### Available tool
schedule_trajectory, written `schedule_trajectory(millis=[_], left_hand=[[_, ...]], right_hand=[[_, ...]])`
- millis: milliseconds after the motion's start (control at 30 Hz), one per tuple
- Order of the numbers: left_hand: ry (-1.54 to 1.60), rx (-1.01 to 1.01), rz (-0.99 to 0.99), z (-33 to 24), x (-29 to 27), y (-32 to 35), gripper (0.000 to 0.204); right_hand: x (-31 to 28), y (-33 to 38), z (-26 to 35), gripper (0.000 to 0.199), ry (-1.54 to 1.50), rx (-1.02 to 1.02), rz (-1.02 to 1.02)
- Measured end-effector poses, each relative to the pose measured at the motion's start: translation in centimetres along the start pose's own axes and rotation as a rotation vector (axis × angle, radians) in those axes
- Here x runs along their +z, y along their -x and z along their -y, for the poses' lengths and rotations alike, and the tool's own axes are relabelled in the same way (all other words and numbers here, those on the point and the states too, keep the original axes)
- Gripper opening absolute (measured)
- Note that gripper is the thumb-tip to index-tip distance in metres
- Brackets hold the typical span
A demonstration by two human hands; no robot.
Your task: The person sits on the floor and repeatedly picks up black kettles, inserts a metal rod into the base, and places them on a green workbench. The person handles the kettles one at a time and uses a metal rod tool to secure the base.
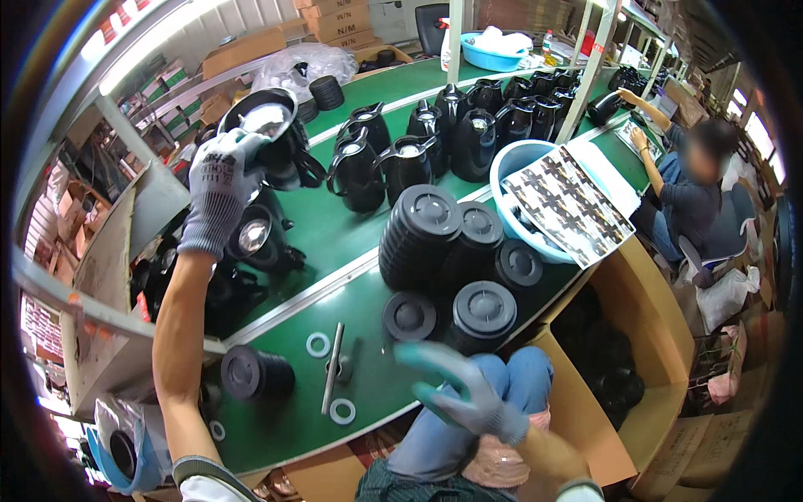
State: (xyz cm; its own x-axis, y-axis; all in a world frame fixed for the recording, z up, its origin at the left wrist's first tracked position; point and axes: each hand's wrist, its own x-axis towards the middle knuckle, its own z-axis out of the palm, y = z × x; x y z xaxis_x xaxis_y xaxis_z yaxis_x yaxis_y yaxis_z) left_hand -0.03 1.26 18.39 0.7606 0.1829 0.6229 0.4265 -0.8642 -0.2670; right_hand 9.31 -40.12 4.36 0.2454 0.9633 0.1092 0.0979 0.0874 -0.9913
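My left hand, in a pale knitted glove, grips the rim of a black jug with a shiny silvery inside. The jug is tilted with its mouth toward me, held up over the left part of the green table. My right hand, gloved in grey and teal, hovers over my lap by the table's near edge, fingers apart and nothing in them. Close to it lie round black lids, some stacked. A metal rod and pale rings rest on the table, beside a short lid stack.
Rows of black jugs stand across the green table. A light blue basin carries a patterned sheet. An open cardboard box with dark items is at my right. Farther right, another person sits working.
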Motion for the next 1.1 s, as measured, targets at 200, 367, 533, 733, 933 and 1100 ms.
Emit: schedule_trajectory(millis=[200, 367, 533, 733, 933, 1100], left_hand=[[0.157, 0.117, 0.271, -9.7, -16.4, 10.3, 0.044], [0.376, 0.247, 0.344, -16.5, -18.9, 19.7, 0.043], [0.888, -0.799, -0.254, -18.3, -17.4, 32.5, 0.034], [1.690, -1.146, 0.564, -22.3, -10.3, 48.6, 0.054], [1.870, -0.985, 0.584, -22.0, -9.1, 47.1, 0.075], [2.096, -1.248, 0.485, -22.0, -7.0, 47.3, 0.072]], right_hand=[[5.1, -9.0, 7.4, 0.082, 1.022, -0.642, -0.157], [7.2, -0.4, 4.7, 0.042, 0.932, -0.591, -0.009], [7.2, 7.2, 2.7, 0.039, 0.421, -0.368, -0.191], [9.3, 9.1, 2.4, 0.043, 0.155, -0.361, -0.023], [8.7, 5.3, -0.5, 0.033, -0.293, -0.171, 0.328], [6.1, -6.9, -12.6, 0.115, 0.955, 0.284, -0.335]])
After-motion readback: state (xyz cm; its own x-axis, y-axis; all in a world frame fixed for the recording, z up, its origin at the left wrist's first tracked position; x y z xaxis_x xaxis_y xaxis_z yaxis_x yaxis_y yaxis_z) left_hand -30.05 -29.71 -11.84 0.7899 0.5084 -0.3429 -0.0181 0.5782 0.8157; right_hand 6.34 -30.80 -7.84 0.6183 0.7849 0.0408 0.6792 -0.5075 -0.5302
